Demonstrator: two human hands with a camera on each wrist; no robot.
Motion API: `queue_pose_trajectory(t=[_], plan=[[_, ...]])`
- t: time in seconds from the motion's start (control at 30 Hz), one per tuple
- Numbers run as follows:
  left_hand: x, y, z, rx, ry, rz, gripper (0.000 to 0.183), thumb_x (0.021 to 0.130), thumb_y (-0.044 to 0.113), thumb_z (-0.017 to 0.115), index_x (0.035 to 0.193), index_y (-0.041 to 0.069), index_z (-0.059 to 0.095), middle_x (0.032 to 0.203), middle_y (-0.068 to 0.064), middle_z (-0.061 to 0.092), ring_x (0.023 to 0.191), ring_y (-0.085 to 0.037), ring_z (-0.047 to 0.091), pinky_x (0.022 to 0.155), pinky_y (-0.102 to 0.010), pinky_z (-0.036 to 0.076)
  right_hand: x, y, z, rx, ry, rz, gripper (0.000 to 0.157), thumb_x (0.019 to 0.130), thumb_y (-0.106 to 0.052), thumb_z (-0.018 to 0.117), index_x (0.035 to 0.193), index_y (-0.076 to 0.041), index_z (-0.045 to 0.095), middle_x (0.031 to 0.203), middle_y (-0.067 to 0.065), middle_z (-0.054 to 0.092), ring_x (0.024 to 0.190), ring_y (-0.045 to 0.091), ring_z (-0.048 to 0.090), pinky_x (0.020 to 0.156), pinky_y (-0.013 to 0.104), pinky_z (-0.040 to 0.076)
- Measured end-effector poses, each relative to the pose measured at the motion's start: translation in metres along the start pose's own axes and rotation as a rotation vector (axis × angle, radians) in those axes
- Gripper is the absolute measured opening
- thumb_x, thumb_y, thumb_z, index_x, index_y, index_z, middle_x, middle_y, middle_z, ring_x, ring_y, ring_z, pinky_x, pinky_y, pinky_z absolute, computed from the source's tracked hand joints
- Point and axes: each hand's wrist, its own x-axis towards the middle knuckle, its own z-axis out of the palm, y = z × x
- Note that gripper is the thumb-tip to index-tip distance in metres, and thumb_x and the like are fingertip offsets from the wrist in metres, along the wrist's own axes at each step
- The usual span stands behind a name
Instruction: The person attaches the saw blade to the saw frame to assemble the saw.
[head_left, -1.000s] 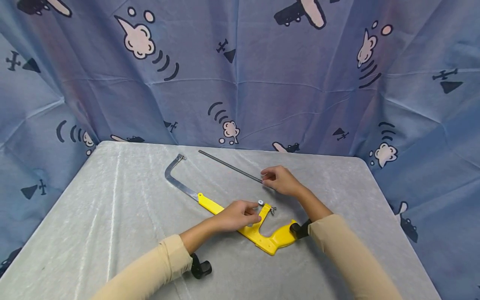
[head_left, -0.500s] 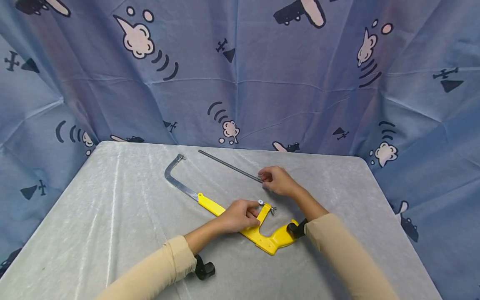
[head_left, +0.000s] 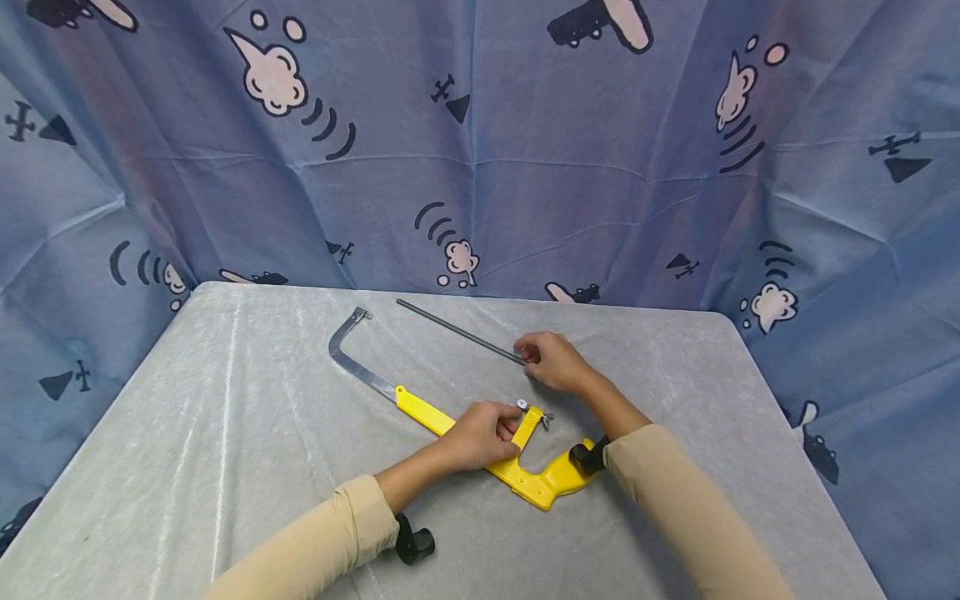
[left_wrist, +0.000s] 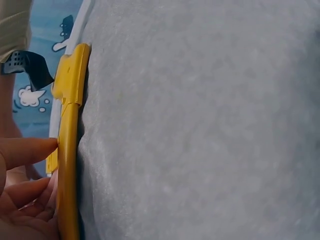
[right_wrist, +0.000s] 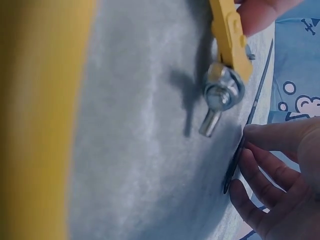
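Left hand has shifted slightly right along the yellow saw, fingers curled at its post, grip undeterminable, while right hand pinches the near right end of the blade, lying on the saw's far side, apparently bringing both parts under control.

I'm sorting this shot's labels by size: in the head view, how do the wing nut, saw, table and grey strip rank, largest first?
1. Table
2. Saw
3. Grey strip, its near end hidden at the right hand
4. Wing nut

No two look alike in size.
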Motion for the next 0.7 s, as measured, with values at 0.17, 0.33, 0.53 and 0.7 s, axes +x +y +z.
queue_pose_trajectory(t=[0.17, 0.33, 0.53, 0.7], plan=[[-0.0009, 0.0014, -0.0001, 0.02, -0.01, 0.016, 0.045, 0.078, -0.002, 0.079, 0.121, -0.007, 0.064, 0.088, -0.002, 0.061, 0.077, -0.009, 0.056, 0.071, -0.018, 0.048, 0.001, -0.0006, 0.0, -0.011, -0.002, 0.008, 0.03, 0.085, 0.008, 0.066, 0.114, 0.004, 0.067, 0.094, 0.01, 0.068, 0.086, 0.023, 0.061, 0.082, 0.04, 0.051], [-0.0012, 0.0012, 0.0012, 0.046, -0.016, 0.019, 0.047, 0.079, -0.002, 0.079, 0.123, -0.007, 0.064, 0.089, -0.003, 0.06, 0.077, -0.009, 0.055, 0.07, -0.018, 0.047, 0.0029, -0.0001, 0.0017, -0.025, 0.001, -0.007, 0.029, 0.084, 0.009, 0.065, 0.113, 0.004, 0.067, 0.091, 0.01, 0.066, 0.084, 0.023, 0.061, 0.08, 0.04, 0.051], [-0.0014, 0.0012, 0.0021, 0.074, -0.022, 0.021, 0.047, 0.08, -0.001, 0.078, 0.125, -0.007, 0.063, 0.091, -0.003, 0.061, 0.079, -0.01, 0.055, 0.071, -0.019, 0.047, 0.005, -0.0011, 0.0032, -0.063, -0.006, 0.004, 0.03, 0.084, 0.01, 0.064, 0.113, 0.003, 0.068, 0.092, 0.01, 0.066, 0.086, 0.024, 0.06, 0.081, 0.041, 0.05], [-0.002, 0.0017, 0.0025, 0.087, -0.018, 0.014, 0.048, 0.081, -0.001, 0.078, 0.126, -0.006, 0.063, 0.092, -0.002, 0.06, 0.079, -0.01, 0.054, 0.072, -0.019, 0.047, 0.0047, -0.0036, 0.0035, -0.071, -0.012, 0.017, 0.03, 0.085, 0.01, 0.063, 0.114, 0.002, 0.068, 0.094, 0.011, 0.066, 0.088, 0.025, 0.06, 0.082, 0.042, 0.05]])
